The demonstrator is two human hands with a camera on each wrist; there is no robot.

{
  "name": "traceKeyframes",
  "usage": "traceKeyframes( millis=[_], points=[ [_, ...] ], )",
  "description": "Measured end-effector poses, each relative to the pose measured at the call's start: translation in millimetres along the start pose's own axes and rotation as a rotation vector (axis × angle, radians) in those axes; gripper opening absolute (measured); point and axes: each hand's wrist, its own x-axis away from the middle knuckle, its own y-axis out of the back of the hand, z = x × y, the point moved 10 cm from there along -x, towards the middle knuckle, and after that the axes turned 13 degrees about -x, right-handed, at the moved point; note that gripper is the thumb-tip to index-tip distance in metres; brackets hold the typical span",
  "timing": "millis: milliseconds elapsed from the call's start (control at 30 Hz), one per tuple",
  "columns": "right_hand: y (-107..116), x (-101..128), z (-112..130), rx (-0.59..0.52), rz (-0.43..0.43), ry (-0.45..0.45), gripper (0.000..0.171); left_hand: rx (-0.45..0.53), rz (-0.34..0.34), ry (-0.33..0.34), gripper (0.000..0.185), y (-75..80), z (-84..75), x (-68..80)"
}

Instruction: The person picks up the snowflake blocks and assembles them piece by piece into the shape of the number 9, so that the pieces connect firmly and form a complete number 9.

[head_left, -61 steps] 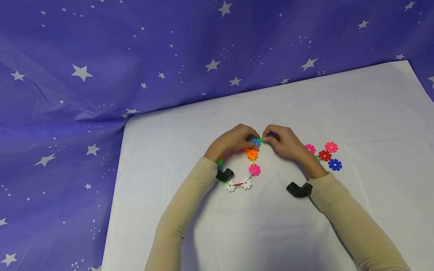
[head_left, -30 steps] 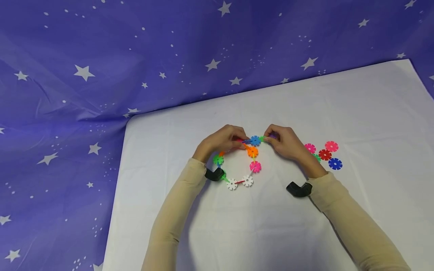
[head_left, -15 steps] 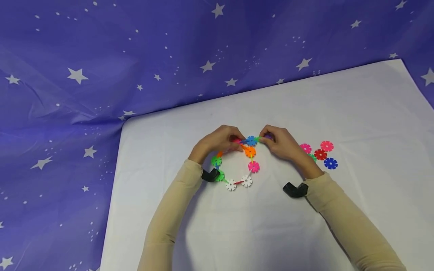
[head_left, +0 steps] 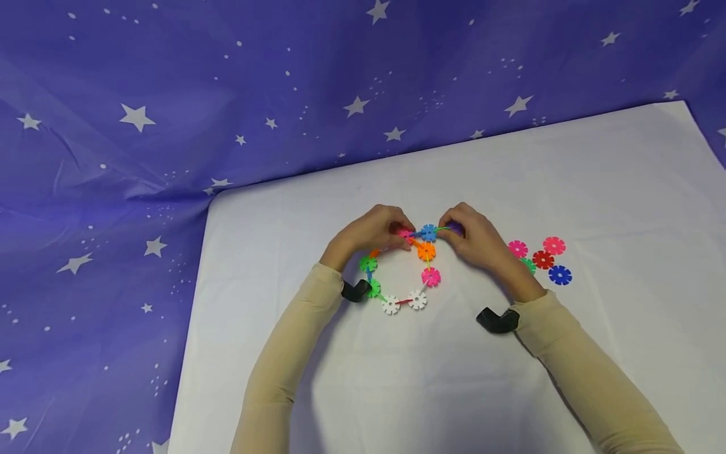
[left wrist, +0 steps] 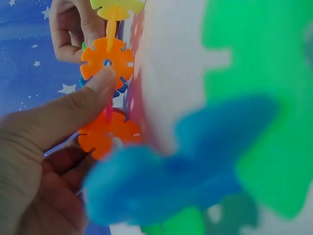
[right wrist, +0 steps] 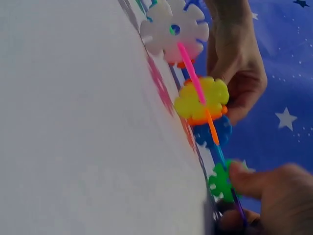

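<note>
A ring of notched interlocking discs [head_left: 431,277] in several colours is held up at its far side over the white table. My left hand [head_left: 377,228] pinches the ring near a pink disc [head_left: 406,236]; in the left wrist view its thumb presses beside an orange disc [left wrist: 107,58]. From there a short branch runs right through a light blue disc [head_left: 428,232]. My right hand [head_left: 473,236] pinches a green disc [right wrist: 222,182] at the branch's end, its thumb on the face. A purple disc [head_left: 455,228] joined to it is partly hidden by those fingers.
Several loose discs, among them a red one [head_left: 543,260] and a dark blue one [head_left: 560,275], lie to the right of my right hand. Black wrist mounts [head_left: 498,320] stick out from both sleeves. A purple star-patterned cloth [head_left: 317,88] hangs behind the table [head_left: 431,378].
My left hand has shifted left, from the light blue disc to the ring near the pink disc, uncovering the branch. My right hand keeps hold of the green disc, now turned more edge-on.
</note>
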Motion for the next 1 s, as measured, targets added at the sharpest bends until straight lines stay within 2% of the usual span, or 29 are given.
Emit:
traceKeyframes(
  millis=[100, 233, 333, 433, 567, 733, 867, 1000],
  points=[
    [12, 3, 0, 0.035, 0.025, -0.020, 0.022, -0.020, 0.031, 0.021, 0.040, 1.2, 1.2, 1.8],
    [50, 15, -8, 0.070, 0.046, -0.054, 0.032, -0.064, 0.057, 0.037, 0.049, 10.2, -0.8, 2.6],
    [80, 29, -22, 0.111, 0.076, -0.123, 0.037, -0.086, 0.064, 0.009, 0.048, 18.6, -11.8, -3.7],
    [94, 41, -36, 0.147, 0.143, -0.197, 0.044, -0.085, 0.085, -0.046, 0.047, 19.3, -27.5, -15.5],
    [96, 49, -46, 0.153, 0.218, -0.227, 0.044, -0.075, 0.122, -0.089, 0.050, 8.5, -43.0, -32.8],
    [89, 52, -44, 0.184, 0.261, -0.216, 0.038, -0.100, 0.146, -0.089, 0.053, -8.5, -50.5, -49.5],
    [84, 52, -39, 0.209, 0.263, -0.188, 0.029, -0.106, 0.158, -0.098, 0.052, -18.9, -53.9, -56.7],
    [88, 52, -39, 0.207, 0.214, -0.193, 0.028, -0.129, 0.126, -0.100, 0.049, -22.1, -54.6, -60.1]
  ],
)
